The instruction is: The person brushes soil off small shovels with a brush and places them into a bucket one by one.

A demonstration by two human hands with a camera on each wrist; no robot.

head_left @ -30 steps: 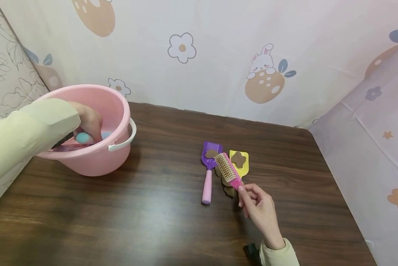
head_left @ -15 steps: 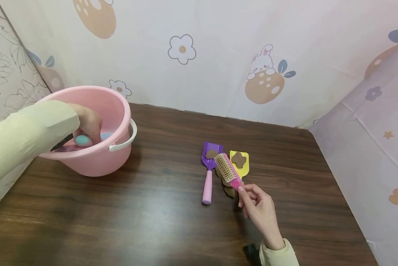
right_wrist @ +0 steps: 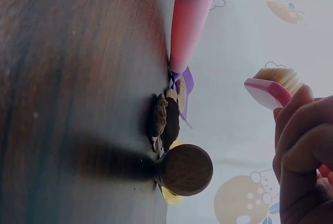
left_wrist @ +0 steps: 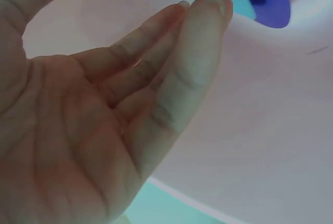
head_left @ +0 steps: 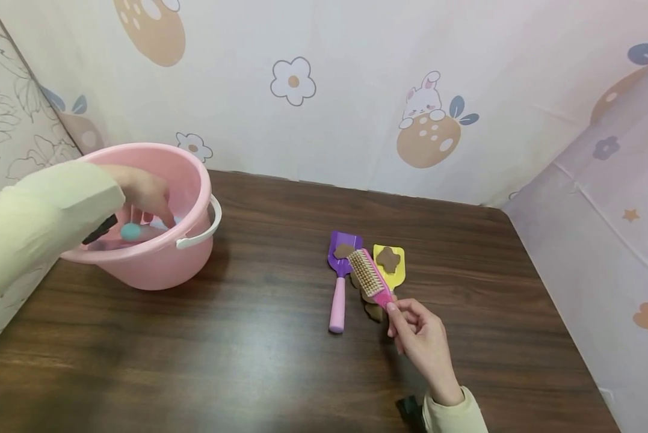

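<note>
My left hand (head_left: 149, 192) reaches down inside a pink bucket (head_left: 156, 270) at the left of the table. In the left wrist view its fingers (left_wrist: 190, 63) are loosely bent, with nothing between them. A teal-ended handle (head_left: 131, 232) lies under the hand in the bucket, and a purple blade (left_wrist: 274, 7) shows near the bucket's wall. With thumb and fingertips, my right hand (head_left: 421, 340) pinches the pink handle of a bristle brush (head_left: 368, 273), bristles facing left. It is raised over brown flat pieces (head_left: 374, 311), a purple toy shovel (head_left: 338, 300) and a yellow toy shovel (head_left: 398, 276).
One brown piece (head_left: 345, 250) lies on the purple blade, and a flower-shaped brown piece (head_left: 388, 260) on the yellow one. The bucket's white handle (head_left: 200, 234) hangs on its right side. Patterned cloth walls (head_left: 345, 132) border the dark wooden table (head_left: 237, 361).
The left hand has shifted slightly inside the bucket and its fingers have moved off the teal-ended handle, which now shows more. My right hand and the brush stay still.
</note>
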